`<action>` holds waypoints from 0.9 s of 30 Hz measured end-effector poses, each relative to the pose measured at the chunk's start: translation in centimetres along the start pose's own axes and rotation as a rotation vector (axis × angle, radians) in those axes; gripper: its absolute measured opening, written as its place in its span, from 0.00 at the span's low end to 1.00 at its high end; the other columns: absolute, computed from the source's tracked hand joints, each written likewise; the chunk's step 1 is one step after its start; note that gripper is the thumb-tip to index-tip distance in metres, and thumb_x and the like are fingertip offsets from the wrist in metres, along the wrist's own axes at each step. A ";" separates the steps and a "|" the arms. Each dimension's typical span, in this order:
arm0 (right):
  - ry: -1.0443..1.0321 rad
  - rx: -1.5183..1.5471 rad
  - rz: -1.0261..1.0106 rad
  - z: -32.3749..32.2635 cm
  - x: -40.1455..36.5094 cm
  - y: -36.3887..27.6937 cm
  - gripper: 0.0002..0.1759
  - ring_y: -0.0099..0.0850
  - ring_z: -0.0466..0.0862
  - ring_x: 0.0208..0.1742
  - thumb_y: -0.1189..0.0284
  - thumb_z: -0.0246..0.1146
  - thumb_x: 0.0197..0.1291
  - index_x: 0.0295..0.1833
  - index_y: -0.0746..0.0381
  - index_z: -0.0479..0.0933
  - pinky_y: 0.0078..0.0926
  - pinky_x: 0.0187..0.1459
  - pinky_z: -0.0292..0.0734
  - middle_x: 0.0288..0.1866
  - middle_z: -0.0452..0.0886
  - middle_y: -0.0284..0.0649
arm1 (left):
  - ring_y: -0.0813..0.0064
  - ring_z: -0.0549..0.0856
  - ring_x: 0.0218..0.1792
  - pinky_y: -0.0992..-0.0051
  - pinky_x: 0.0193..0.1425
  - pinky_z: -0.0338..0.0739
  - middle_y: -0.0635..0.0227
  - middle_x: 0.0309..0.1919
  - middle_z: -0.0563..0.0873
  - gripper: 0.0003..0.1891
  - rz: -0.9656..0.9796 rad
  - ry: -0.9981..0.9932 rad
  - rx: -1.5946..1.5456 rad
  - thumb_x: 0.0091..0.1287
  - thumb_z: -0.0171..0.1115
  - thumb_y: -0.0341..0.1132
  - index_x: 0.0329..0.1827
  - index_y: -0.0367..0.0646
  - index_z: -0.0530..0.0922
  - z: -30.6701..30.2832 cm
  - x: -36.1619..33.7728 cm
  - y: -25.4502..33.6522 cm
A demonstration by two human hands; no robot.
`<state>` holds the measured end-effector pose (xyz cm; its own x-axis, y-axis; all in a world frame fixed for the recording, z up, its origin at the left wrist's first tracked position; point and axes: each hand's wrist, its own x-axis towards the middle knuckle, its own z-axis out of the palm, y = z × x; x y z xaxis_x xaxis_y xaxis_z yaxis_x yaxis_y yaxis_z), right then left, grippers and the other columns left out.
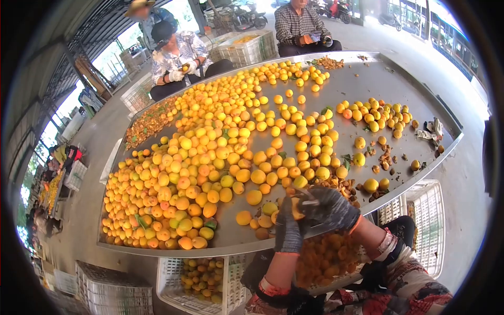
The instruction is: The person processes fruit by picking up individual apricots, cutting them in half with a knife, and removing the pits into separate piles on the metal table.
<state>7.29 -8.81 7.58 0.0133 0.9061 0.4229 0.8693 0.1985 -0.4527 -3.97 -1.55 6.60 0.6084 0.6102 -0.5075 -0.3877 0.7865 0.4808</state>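
Note:
Both my hands wear dark grey knit gloves and meet over the near edge of the metal table. An orange apricot [297, 209], seemingly opened, shows between them. My left hand [289, 228] is closed on its left side, fingers pointing up. From the right, my right hand [329, 209] curls round the same fruit; whether it also grips a small tool is hidden. Beneath my hands a crate holds many orange apricot halves [328, 257]. Just beyond my right hand lie brown pits and scraps [344, 186] on the table.
A large heap of whole apricots [199, 157] covers the left and middle of the raised-rim metal table [378, 79]. White plastic crates [428, 220] stand at the right and lower left. Across the table sit a person in a patterned shirt [178, 58] and another in checks [302, 26].

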 end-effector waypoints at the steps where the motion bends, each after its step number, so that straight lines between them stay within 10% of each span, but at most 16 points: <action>1: 0.083 0.391 0.184 -0.3 -0.6 0.5 0.18 0.33 0.78 0.46 0.72 0.65 0.51 0.49 0.61 0.75 0.28 0.48 0.74 0.45 0.79 0.39 | 0.77 0.80 0.36 0.81 0.37 0.77 0.68 0.36 0.80 0.16 0.262 -0.118 0.373 0.66 0.53 0.43 0.47 0.39 0.74 -1.8 0.8 -0.9; 4: 0.237 1.177 0.560 -1.0 -2.0 1.7 0.14 0.21 0.78 0.44 0.76 0.61 0.56 0.49 0.63 0.75 0.20 0.46 0.74 0.42 0.81 0.33 | 0.72 0.80 0.36 0.73 0.36 0.75 0.65 0.36 0.81 0.15 0.762 -0.601 1.244 0.67 0.52 0.40 0.50 0.40 0.75 -4.1 0.6 -2.4; 6: 0.173 1.074 0.769 -1.9 -1.8 2.5 0.12 0.32 0.78 0.43 0.72 0.53 0.59 0.47 0.66 0.71 0.21 0.46 0.74 0.44 0.77 0.44 | 0.70 0.81 0.37 0.74 0.37 0.75 0.62 0.37 0.81 0.14 0.811 -0.721 1.328 0.66 0.53 0.38 0.50 0.40 0.75 -4.3 -0.6 -2.7; 7: -0.069 0.261 0.283 -2.6 -1.4 2.7 0.14 0.29 0.78 0.41 0.70 0.52 0.61 0.49 0.67 0.69 0.20 0.42 0.74 0.42 0.76 0.43 | 0.68 0.82 0.38 0.74 0.38 0.75 0.60 0.37 0.82 0.13 0.852 -0.845 1.407 0.66 0.53 0.36 0.50 0.40 0.74 -4.2 -1.2 -2.7; 8: -0.071 0.262 0.283 -1.9 -1.1 3.5 0.14 0.29 0.78 0.41 0.70 0.52 0.61 0.49 0.67 0.69 0.20 0.42 0.74 0.42 0.76 0.43 | 0.68 0.82 0.38 0.74 0.38 0.75 0.60 0.37 0.82 0.13 0.851 -0.844 1.407 0.66 0.53 0.36 0.50 0.40 0.74 -4.2 -1.5 -2.5; 10: 0.235 1.453 0.993 0.3 -0.1 5.7 0.11 0.23 0.77 0.38 0.69 0.52 0.60 0.44 0.65 0.72 0.19 0.36 0.73 0.40 0.76 0.38 | 0.64 0.82 0.40 0.73 0.40 0.75 0.57 0.38 0.82 0.12 0.873 -0.717 1.316 0.65 0.54 0.33 0.50 0.39 0.75 -4.3 -1.7 -1.8; 20: 0.050 0.297 0.473 3.4 14.2 10.6 0.13 0.30 0.80 0.33 0.68 0.60 0.51 0.40 0.63 0.75 0.28 0.35 0.73 0.31 0.79 0.42 | 0.84 0.77 0.25 0.82 0.27 0.70 0.70 0.36 0.82 0.17 0.234 -0.154 0.496 0.69 0.49 0.39 0.54 0.37 0.73 -2.9 -1.8 3.3; 27: -0.239 0.100 0.673 8.9 26.3 17.3 0.30 0.44 0.75 0.54 0.57 0.57 0.54 0.61 0.60 0.66 0.39 0.50 0.72 0.56 0.73 0.49 | 0.84 0.75 0.21 0.84 0.25 0.69 0.68 0.35 0.82 0.20 0.177 -0.035 0.422 0.69 0.45 0.43 0.53 0.37 0.73 -3.3 -0.1 5.7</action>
<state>18.29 21.75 3.84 0.4117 0.8987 -0.1512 0.6613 -0.4088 -0.6289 -8.51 3.23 6.99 0.5839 0.7226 -0.3701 -0.1764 0.5579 0.8109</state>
